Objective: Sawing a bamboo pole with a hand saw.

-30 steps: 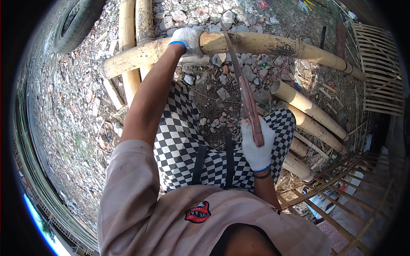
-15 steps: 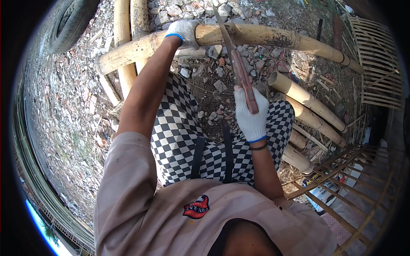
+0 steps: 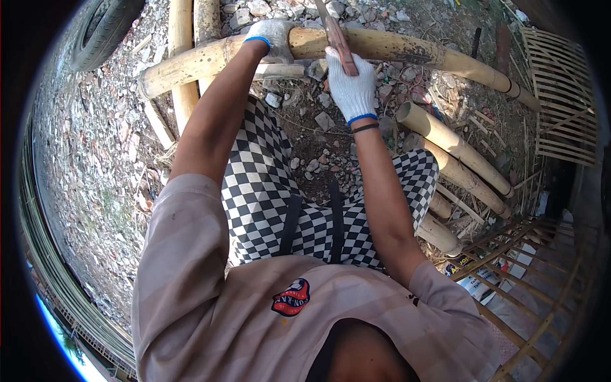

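Observation:
A long, thick bamboo pole (image 3: 401, 48) lies crosswise in front of me, curved by the lens. My left hand (image 3: 270, 39), in a white glove with a blue cuff, is wrapped over the pole left of its middle. In my right hand (image 3: 353, 88), gloved the same way, is the brown handle of a hand saw (image 3: 335, 34). The saw crosses the pole just right of my left hand, and its far end runs out of the picture at the top. Whether its teeth sit in a cut cannot be made out.
Two bamboo poles (image 3: 181, 48) run under the crosswise pole at left. Several cut bamboo lengths (image 3: 439, 137) lie by my right knee. A slatted bamboo panel (image 3: 563, 95) is at far right, a bamboo frame (image 3: 503, 270) lower right, a tyre (image 3: 105, 32) upper left. Rubble covers the ground.
My right hand has pushed the saw forward, away from my body, so the handle is now at the pole. The left hand keeps its grip on the pole.

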Demonstrator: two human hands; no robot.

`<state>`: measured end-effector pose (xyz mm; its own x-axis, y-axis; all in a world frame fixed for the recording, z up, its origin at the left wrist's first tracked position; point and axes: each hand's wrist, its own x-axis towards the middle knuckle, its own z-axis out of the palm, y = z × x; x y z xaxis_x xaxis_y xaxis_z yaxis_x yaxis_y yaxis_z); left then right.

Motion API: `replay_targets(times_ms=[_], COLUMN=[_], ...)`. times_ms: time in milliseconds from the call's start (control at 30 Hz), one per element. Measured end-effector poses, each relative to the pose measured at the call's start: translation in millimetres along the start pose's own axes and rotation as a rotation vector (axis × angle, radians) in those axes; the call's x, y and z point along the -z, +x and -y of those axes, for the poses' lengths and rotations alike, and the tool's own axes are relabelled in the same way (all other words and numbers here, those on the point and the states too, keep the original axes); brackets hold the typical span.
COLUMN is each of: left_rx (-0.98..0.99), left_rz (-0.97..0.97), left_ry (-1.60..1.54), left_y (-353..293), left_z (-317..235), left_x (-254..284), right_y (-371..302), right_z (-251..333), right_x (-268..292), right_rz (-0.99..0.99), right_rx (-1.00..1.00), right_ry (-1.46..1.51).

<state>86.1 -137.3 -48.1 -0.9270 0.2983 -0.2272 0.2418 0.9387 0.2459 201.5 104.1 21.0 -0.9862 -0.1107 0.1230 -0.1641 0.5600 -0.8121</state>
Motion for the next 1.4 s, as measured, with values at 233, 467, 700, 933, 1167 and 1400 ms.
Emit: replay_targets(times_ms=[233, 467, 700, 933, 1167, 1400], left_rx=[0.043, -0.012, -0.028, -0.026, 0.118, 0.019], left_rz=[-0.074, -0.025, -0.032, -0.072, -0.226, -0.102], left_ry=[0.028, 0.031, 0.003, -0.025, 0.363, 0.117], left_y=[-32.0, -1.6, -1.2, -13.2, -15.9, 12.1], left_z=[42.4, 15.1, 26.1, 35.9, -4.6, 23.3], left_x=[-2.1, -3.0, 9.0, -5.8, -17.1, -16.8], right_y=[-139.1, -27.1, -22.2, -63.4, -85.8, -76.9], right_z=[39.9, 5.2, 6.9, 18.9, 1.4, -16.0], right_x=[59.1, 8.7, -13.5, 11.9, 7.0, -3.1], right_rz=[0.017, -0.009, -0.056, 0.033, -0.047, -0.073], right_rx=[-0.114, -0.099, 0.030, -0.058, -0.204, -0.163], right_ry=[0.058, 0.141, -0.003, 0.038, 0.172, 0.217])
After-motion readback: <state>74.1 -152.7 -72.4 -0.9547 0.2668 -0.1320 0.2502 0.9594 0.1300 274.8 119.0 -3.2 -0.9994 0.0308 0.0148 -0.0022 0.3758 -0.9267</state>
